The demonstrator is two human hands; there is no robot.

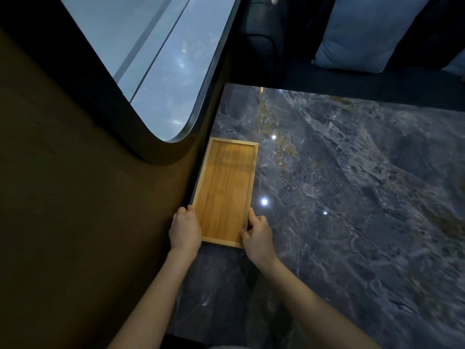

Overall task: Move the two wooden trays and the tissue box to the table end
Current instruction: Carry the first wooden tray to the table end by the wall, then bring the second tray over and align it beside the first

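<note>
Nearest the camera, two bare forearms reach forward over the dark marble table [352,197]. The left hand [185,229] grips the near-left corner of a wooden tray [224,192], fingers curled over its rim; the right hand [258,234] pinches the near-right corner likewise. Both hands are equally near. The tray is empty and appears to lie flat along the table's left edge, beside the wall under the window [151,59]. Its long axis runs directly away from the fingers toward the far end of the table. A second tray and the tissue box are not in view.
</note>
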